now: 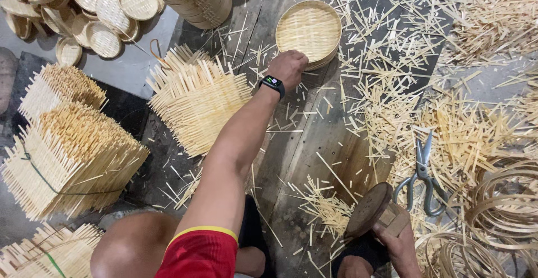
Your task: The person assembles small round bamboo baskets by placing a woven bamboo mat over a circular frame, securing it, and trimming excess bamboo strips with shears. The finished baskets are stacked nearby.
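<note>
- The round woven bamboo tray (pixel 309 30) sits on top of a low stack of the same trays, on the dark wooden floor (pixel 314 138) at the top centre of the view.
- The left hand (pixel 288 68) rests at the tray's near rim, back of the hand up; its fingers curl down at the edge, and whether they pinch the rim I cannot tell.
- The left arm stretches out nearly straight, a dark wristwatch (pixel 273 83) on the wrist.
- The right hand (pixel 399 243) is low and close to the body, its fingers pressed around a round wooden disc tool (pixel 369 209) tilted on edge.
- Scissors (pixel 421 171) lie near among bamboo offcuts.
</note>
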